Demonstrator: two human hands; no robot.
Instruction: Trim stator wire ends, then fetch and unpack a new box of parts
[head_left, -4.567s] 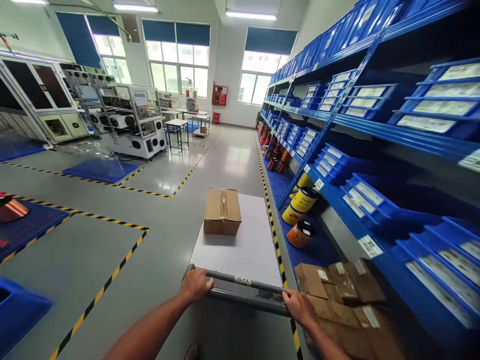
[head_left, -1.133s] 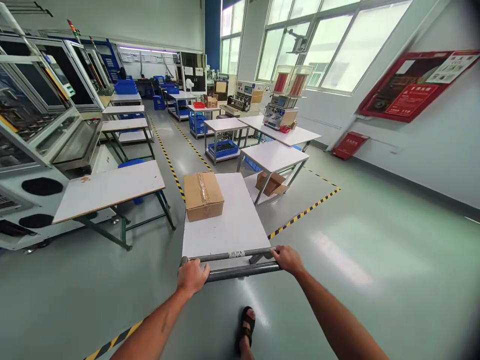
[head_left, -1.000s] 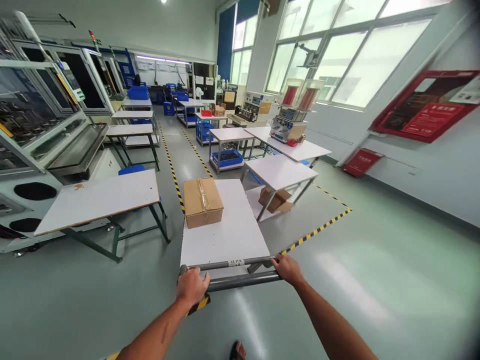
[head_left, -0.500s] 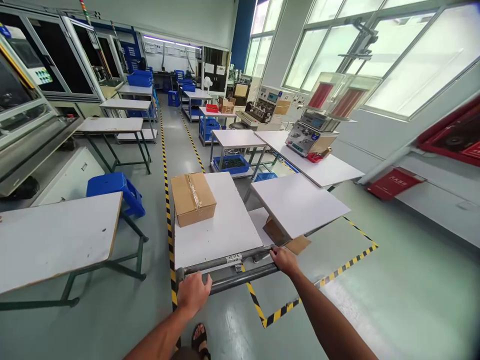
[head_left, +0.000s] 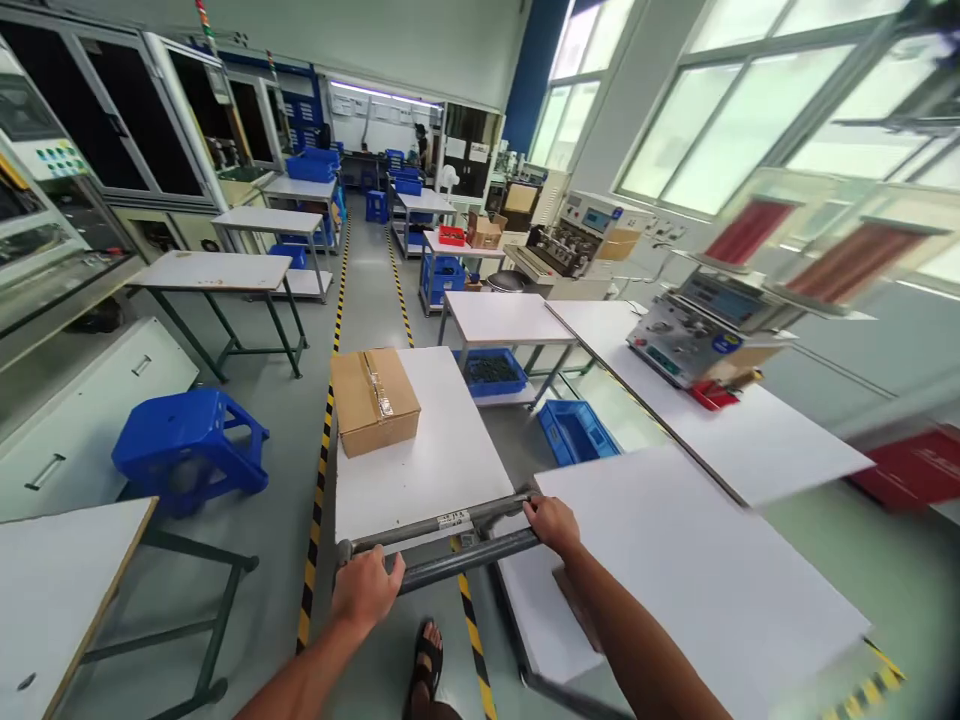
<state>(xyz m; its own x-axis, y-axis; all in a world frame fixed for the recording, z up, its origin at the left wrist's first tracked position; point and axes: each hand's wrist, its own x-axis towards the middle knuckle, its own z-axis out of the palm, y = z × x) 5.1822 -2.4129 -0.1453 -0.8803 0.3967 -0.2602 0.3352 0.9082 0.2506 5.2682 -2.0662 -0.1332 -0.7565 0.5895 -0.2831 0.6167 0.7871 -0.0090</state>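
Observation:
A cart with a white flat top [head_left: 442, 440] stands in front of me, and its grey metal push handle [head_left: 469, 560] runs across my side. My left hand [head_left: 365, 588] is wrapped round the handle's left end. At the right end, my right hand [head_left: 553, 524] grips the same handle. On the cart's far left part sits a closed cardboard box [head_left: 376, 402], sealed with clear tape. A small label [head_left: 453, 520] with writing is stuck on the bar behind the handle.
White tables [head_left: 675, 560] stand close on the right, one beside the cart. A blue stool [head_left: 187, 445] and another white table [head_left: 67, 590] are on the left. Yellow-black floor tape [head_left: 319, 490] lines the aisle. Blue bins [head_left: 576, 432] sit low, right. A person [head_left: 421, 145] is far back.
The cart, with the box on it, has moved forward along the aisle. Tables and stool have come nearer on both sides. Both hands keep their hold on the handle.

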